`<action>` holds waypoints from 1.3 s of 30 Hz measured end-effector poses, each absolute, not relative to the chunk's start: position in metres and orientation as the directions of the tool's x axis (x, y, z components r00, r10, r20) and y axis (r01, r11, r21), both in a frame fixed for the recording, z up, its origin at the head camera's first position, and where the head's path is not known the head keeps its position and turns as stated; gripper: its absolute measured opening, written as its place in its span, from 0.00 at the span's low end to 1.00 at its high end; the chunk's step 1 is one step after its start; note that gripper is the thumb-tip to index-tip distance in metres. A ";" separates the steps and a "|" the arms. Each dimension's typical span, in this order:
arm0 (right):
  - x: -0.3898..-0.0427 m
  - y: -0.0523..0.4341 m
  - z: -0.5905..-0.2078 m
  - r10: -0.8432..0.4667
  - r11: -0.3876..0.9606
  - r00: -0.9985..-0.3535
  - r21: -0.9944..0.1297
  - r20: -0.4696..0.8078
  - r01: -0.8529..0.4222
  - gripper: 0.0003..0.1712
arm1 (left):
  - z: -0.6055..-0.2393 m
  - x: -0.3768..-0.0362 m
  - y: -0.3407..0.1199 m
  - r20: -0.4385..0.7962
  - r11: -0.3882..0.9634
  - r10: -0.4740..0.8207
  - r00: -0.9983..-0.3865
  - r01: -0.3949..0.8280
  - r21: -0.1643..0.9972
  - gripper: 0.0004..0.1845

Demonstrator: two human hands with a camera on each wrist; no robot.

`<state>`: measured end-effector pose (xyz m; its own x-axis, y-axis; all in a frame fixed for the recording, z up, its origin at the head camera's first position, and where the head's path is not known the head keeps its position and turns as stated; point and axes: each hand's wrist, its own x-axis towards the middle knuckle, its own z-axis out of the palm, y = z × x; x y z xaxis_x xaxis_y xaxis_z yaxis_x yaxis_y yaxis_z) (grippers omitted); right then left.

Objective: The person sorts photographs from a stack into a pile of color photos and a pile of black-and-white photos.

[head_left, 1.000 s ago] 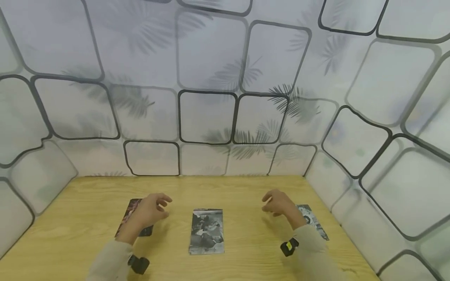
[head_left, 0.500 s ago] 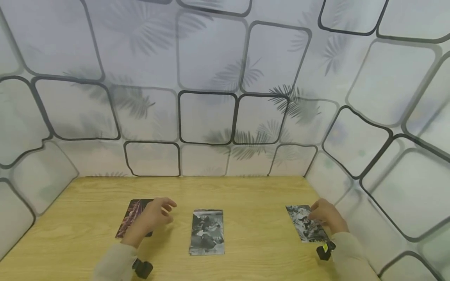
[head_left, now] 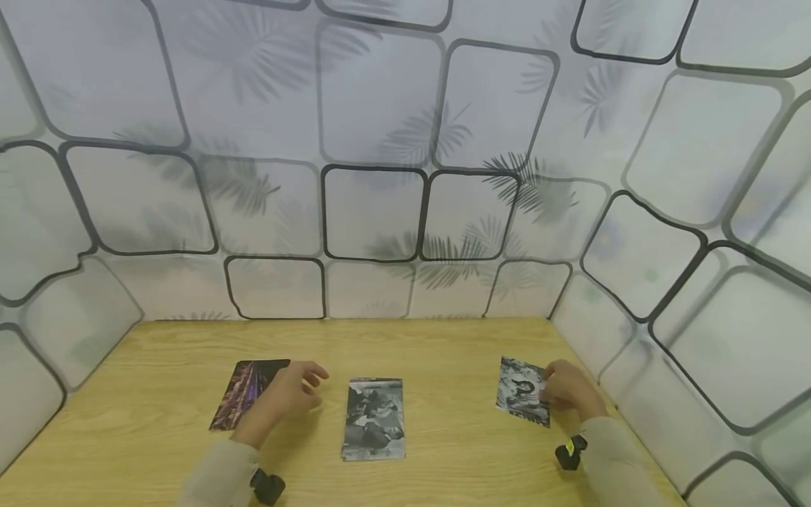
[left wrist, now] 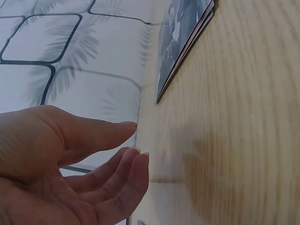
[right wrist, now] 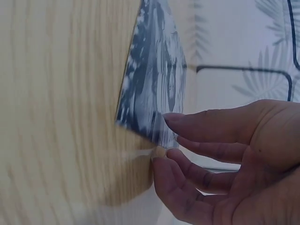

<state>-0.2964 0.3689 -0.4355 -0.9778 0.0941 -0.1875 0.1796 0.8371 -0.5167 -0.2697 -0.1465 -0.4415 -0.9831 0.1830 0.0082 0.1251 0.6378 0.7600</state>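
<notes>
wooden table (head_left: 443,352), right hand (head_left: 570,391) grip pinching photo (head_left: 522,391), left hand (head_left: 288,394) grip spread

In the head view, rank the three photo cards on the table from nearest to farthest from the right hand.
1. Black-and-white card, lifted at the table's right, pinched by the right hand.
2. Middle stack of photos, flat at the centre.
3. Purple card, far left, beside the left hand.

No text, label, brand, number or sign could be read: neither on the three photos (head_left: 373,418) nor on the counter (head_left: 443,352) beneath them.
</notes>
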 end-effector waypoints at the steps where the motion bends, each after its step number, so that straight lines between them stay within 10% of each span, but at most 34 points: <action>1: -0.297 0.364 -0.436 0.089 0.846 -0.980 -0.505 -0.178 0.169 0.28 | -0.442 -0.270 -0.145 0.011 0.635 0.185 -0.983 0.128 0.761 0.21; 18: -0.301 0.293 -0.443 -0.130 0.895 -0.990 -0.435 -0.047 -0.097 0.22 | -0.450 -0.268 -0.123 -0.010 0.588 0.185 -0.983 0.102 0.802 0.21; 28: -0.288 0.207 -0.433 -0.223 0.620 -0.971 -0.781 -0.091 -0.070 0.23 | -0.448 -0.266 -0.108 0.001 0.562 0.193 -0.981 0.112 0.819 0.22; 39: -0.283 0.142 -0.450 -0.268 0.601 -0.951 -0.798 -0.153 -0.041 0.23 | -0.451 -0.257 -0.101 0.017 0.602 0.154 -0.988 0.108 0.791 0.21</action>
<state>-0.2827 0.1424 -0.4499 -0.9513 -0.2676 -0.1531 -0.0407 0.6011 -0.7981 -0.2570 -0.1007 -0.4510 -0.9879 0.1542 0.0174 0.1079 0.6023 0.7909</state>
